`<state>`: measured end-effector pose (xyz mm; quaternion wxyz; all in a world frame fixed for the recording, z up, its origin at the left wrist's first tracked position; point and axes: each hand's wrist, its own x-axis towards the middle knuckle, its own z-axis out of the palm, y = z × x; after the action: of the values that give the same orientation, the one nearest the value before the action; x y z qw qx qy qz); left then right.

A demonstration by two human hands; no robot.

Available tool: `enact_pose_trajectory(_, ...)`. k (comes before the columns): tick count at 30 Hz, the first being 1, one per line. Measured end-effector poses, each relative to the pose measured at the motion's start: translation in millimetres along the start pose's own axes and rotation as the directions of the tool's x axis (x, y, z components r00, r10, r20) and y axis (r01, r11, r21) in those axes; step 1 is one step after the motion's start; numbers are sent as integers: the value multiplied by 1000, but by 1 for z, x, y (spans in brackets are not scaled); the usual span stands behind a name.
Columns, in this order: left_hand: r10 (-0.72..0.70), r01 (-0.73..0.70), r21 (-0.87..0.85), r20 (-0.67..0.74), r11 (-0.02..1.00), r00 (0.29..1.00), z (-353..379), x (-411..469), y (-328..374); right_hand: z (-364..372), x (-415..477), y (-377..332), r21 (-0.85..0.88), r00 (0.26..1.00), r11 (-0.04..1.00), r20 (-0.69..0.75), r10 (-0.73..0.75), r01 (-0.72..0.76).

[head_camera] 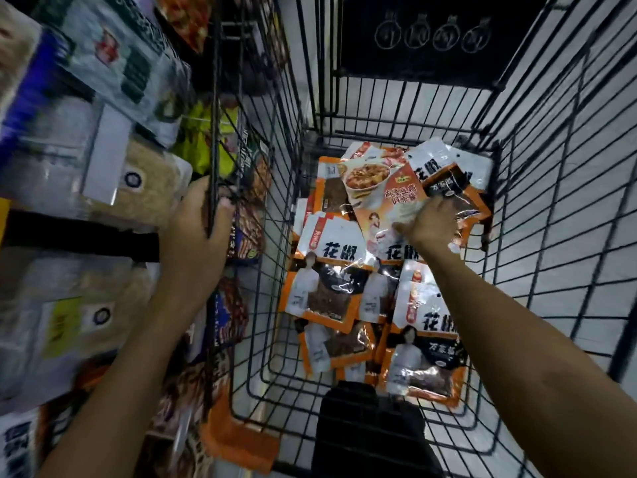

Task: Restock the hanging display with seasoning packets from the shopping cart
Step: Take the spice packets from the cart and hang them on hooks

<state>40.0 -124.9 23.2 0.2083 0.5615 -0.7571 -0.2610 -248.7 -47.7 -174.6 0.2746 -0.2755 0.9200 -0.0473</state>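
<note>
Several orange-and-white seasoning packets (331,270) lie in a heap on the floor of the black wire shopping cart (537,208). My right hand (431,224) reaches down into the cart and grips a few packets at the far end, among them an orange packet picturing a bowl of food (375,188). My left hand (196,229) grips the top rim of the cart's left wall (213,132). The hanging display (86,139) runs along the left, full of blurred bagged goods.
Packets hang on the outside of the cart's left wall (248,188), between cart and display. A black sign panel (431,39) stands at the cart's far end. A dark flap (372,429) sits at the near end. White floor tiles show through the wires.
</note>
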Motion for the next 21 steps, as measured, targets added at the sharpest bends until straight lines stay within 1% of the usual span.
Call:
enact_pose_trajectory(1,5,-5,0,-5,1000,1000,0,0,1,2,0,0,0,1000,1000,15,19,-19)
enact_pose_trajectory(4,12,-12,10,-18,1000,1000,0,-1,3,8,-3,2,133,995,987,58,83,-90)
enact_pose_trajectory(5,8,-7,5,-13,1000,1000,0,0,3,8,-4,2,153,992,982,68,102,-112)
enact_pose_trajectory(8,-31,31,-20,7,999,999,-1,0,3,6,-2,-9,111,980,976,87,178,-187)
enact_pose_trajectory(11,-45,45,-35,14,998,999,-1,0,3,8,-1,-30,46,976,979,104,192,-197)
enact_pose_trajectory(15,-21,21,2,6,1000,1000,0,0,-1,19,-6,-42,99,974,969,12,228,-228)
enact_pose_trajectory(17,-17,17,-6,9,1000,1000,0,0,-1,22,-1,-37,192,979,961,11,202,-200)
enact_pose_trajectory(18,-15,15,-15,12,1000,1000,0,0,-1,22,1,-35,270,982,945,28,185,-186)
enact_pose_trajectory(19,-11,12,-24,15,1000,1000,-1,0,0,22,3,-31,371,982,910,44,181,-185)
enact_pose_trajectory(21,-6,6,-36,12,999,1000,-1,-1,1,20,3,-26,575,972,785,100,213,-231)
